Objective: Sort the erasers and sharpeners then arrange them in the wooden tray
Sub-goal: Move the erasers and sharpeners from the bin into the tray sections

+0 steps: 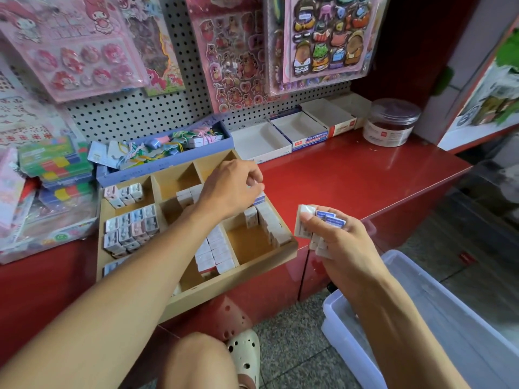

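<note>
Here the left hand (233,189) curls over the wooden tray (196,297).

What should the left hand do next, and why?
Probably set its eraser down in the right-hand compartment of the wooden tray: the left hand pinches it just above the erasers there, while the right hand holds more erasers.

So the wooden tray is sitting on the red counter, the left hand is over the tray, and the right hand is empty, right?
Not quite. In the head view the right hand is not empty: it grips a bunch of small erasers. The rest stands: the wooden tray sits on the red counter, and the left hand is over the tray.
</note>
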A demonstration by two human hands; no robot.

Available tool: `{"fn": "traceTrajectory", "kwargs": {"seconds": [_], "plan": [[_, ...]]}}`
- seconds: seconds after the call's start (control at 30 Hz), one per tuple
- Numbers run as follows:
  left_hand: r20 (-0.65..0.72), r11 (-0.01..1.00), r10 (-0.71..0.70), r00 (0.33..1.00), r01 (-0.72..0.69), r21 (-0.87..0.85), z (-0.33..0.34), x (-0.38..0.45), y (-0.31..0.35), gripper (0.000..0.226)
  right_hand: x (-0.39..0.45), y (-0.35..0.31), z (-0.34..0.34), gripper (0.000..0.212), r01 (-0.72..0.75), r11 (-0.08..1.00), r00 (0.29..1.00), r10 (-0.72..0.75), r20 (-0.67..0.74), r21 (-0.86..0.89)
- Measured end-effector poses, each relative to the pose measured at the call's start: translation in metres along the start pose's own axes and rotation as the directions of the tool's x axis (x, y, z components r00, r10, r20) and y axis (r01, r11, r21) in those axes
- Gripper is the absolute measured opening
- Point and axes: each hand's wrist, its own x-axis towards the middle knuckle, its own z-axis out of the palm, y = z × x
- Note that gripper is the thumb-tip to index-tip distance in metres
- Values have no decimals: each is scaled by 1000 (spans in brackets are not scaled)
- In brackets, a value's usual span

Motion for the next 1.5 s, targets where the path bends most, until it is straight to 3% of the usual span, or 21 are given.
{"fn": "traceTrajectory", "kwargs": {"seconds": [0.07,0.17,0.23,0.33,0.5,0.63,0.77,0.87,1.23,1.37,1.5], "plan": [[6,984,9,1000,-7,-177,-7,-8,9,6,-1,-2,3,4,13,1000,1000,-14,18,9],[256,841,51,965,96,-532,-18,-30,19,18,-3,-8,11,6,49,999,997,-50,62,21],[363,791,114,925,136,-596,-22,-44,21,32,-6,-11,16,11,68,997,993,-71,99,37],[365,775,132,922,134,-617,-22,-58,26,42,-13,-15,21,13,68,996,987,-77,143,65],[306,813,120,944,83,-576,-20,-65,29,35,-15,-13,26,13,43,998,998,-45,47,45],[281,848,-18,959,164,-504,-24,-57,13,22,-11,-12,19,34,-150,920,987,159,5,362],[175,976,-88,981,120,-181,-19,-48,-1,14,-11,-8,14,44,-259,837,951,308,-23,483],[167,997,-74,983,77,-13,-14,-47,0,14,-9,-7,9,42,-275,809,939,342,-36,520],[106,979,-30,994,7,206,8,-40,3,24,-14,4,-8,48,-192,861,974,224,-13,472],[88,962,-21,996,-4,272,8,-42,2,26,-16,5,-5,26,-203,901,977,214,12,384],[132,966,-57,990,21,258,0,-44,4,33,-19,4,-5,18,-165,945,986,156,56,282]]}}
